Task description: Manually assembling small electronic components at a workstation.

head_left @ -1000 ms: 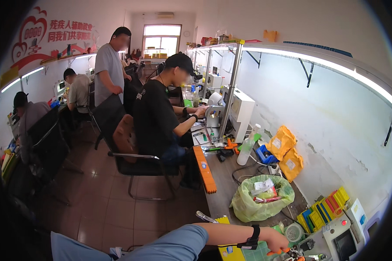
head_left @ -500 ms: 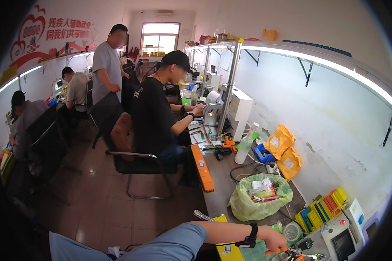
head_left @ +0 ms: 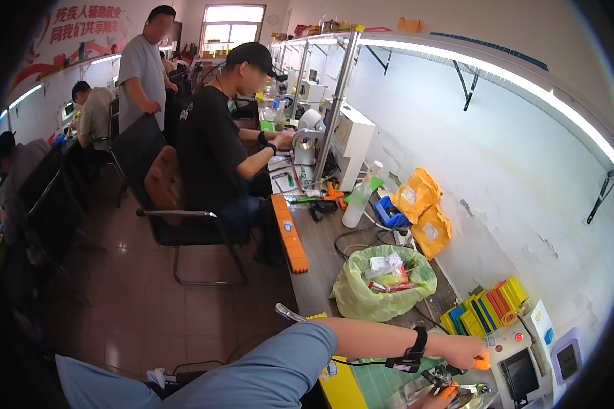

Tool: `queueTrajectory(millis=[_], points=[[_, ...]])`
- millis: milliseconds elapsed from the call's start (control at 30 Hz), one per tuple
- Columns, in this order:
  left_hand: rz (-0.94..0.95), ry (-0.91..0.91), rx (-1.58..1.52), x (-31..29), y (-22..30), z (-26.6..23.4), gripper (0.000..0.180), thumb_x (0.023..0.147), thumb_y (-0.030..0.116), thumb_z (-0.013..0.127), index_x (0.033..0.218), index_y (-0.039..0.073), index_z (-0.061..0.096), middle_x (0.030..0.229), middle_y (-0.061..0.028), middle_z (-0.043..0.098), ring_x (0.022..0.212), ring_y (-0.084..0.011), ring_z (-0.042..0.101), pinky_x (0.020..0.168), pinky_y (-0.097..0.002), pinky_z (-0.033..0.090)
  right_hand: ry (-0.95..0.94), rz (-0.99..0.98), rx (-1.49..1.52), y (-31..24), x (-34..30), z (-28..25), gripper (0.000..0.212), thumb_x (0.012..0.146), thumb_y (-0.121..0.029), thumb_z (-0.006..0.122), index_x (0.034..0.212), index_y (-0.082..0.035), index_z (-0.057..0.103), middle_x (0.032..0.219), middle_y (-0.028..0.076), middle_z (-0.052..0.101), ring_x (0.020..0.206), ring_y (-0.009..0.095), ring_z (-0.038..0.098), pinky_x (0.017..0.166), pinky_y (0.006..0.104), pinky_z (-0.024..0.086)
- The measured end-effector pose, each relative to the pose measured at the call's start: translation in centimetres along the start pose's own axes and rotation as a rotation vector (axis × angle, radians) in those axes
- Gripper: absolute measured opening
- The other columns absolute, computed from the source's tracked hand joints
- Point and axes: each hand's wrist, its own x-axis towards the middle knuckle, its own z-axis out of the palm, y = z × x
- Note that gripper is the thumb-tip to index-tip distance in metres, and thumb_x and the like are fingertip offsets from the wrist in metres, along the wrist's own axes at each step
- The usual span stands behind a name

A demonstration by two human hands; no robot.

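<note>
My left hand [head_left: 462, 351] reaches in from the lower left, a black strap on its wrist. It is at the left front of a white bench machine [head_left: 518, 361] with a dark screen and a lit red button. Its fingers are bent, and an orange cover, like a finger cot, shows at a fingertip. What they hold, if anything, is hidden. Below it, cut by the lower edge, my right hand [head_left: 432, 401] has closed, orange-covered fingers beside a metal fixture [head_left: 481, 389]. Under the fixture lies a green gridded mat [head_left: 375, 383].
A green-lined bin [head_left: 351, 300] holding packets stands on the bench. Yellow, blue and red blocks [head_left: 484, 310] stand by the wall. Farther along are orange envelopes [head_left: 416, 194], a clear bottle [head_left: 359, 204] and a long orange strip [head_left: 290, 235]. A co-worker [head_left: 215, 146] sits at the bench.
My left hand has moved up and right from the metal fixture to the white machine's front. More of my right hand shows. The view has shifted slightly right and down.
</note>
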Motion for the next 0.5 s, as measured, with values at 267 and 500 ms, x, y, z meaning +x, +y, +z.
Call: queueTrajectory(millis=[267,500], points=[[-0.115,-0.284,-0.350,1.9,2.1,2.5,0.066,0.107,0.056,0.035,0.139,0.003,0.057,0.139,-0.0172,0.060,0.126,-0.0271,0.054,0.110,-0.0372,0.037,0.101,-0.069,-0.104,-3.0,-0.5,-0.5,0.040,0.093,-0.025,0.069,0.124,0.000,0.063,0.114,0.028,0.062,0.106,0.046,0.060,0.091,0.0484,0.049],[-0.087,-0.352,-0.326,2.9,1.9,2.5,0.068,0.107,0.059,0.033,0.137,0.003,0.059,0.135,-0.0108,0.063,0.121,-0.0217,0.054,0.108,-0.0371,0.037,0.135,-0.069,-0.170,-1.2,-0.7,0.2,0.043,0.091,-0.027,0.071,0.124,0.000,0.064,0.115,0.029,0.061,0.107,0.047,0.059,0.092,0.0502,0.049]])
